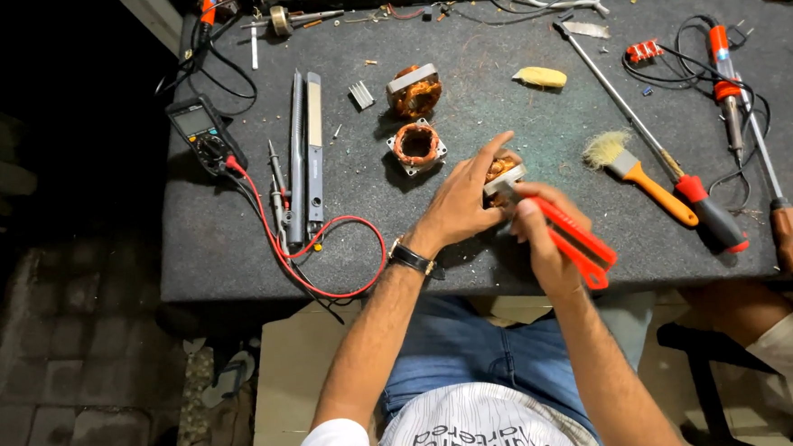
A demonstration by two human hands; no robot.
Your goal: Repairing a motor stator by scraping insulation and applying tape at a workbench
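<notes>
Left hand (459,202) grips a small motor stator (502,170) w/ copper windings, held just above the counter (235,249) near its front edge, index finger stretched out over the top. Right hand (542,233) is clenched round red-handled pliers (578,241), nose end touching the stator. Two more wound stators (417,145) sit just behind on the counter, one behind the other. Left side: multimeter (200,132) w/ red lead looping toward the front. Right side: orange-handled brush (633,170), long red-handled screwdriver (674,168), soldering iron (726,83). Another person's forearm at bottom right.
</notes>
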